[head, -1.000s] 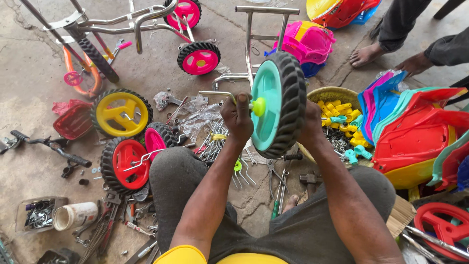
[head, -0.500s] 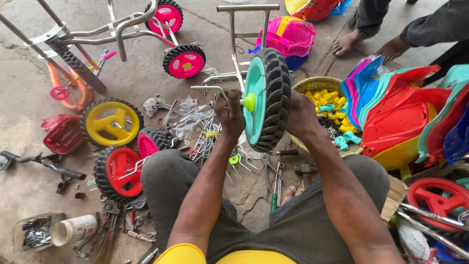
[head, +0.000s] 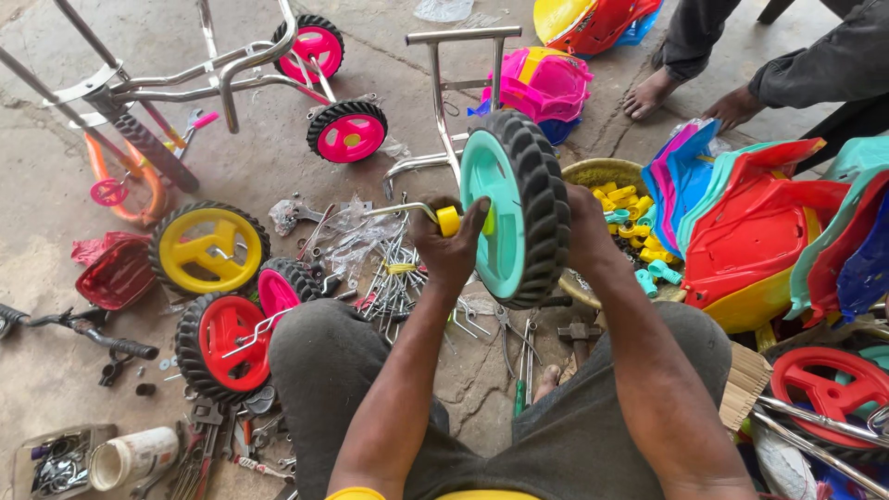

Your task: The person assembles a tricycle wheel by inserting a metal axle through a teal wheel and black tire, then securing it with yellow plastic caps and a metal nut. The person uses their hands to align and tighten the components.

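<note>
Plastic parts cover the concrete floor around the seated person. Far left lie a yellow-hubbed plastic wheel with a black ribbed tyre and, nearer the knee, a red-hubbed wheel of the same kind. Between the knees and the hands is a scatter of thin bent metal rods and pins.

At centre, the left hand is closed around a small yellow plastic cap on a chrome axle rod, thumb pressed against the hub face. The teal-hubbed plastic wheel with a chunky black treaded tyre stands upright, held above the lap between both hands. The right hand is wrapped over the tyre's far side; its fingers are hidden.

The wheel looks light, hollow and stiff. Its knobbly tread gives a sure hold, while the smooth teal disc would be slippery, so the rim is the better place to grasp.

To the right sit a shallow brass-coloured bowl of yellow and teal caps and stacked coloured plastic seat shells.
</note>
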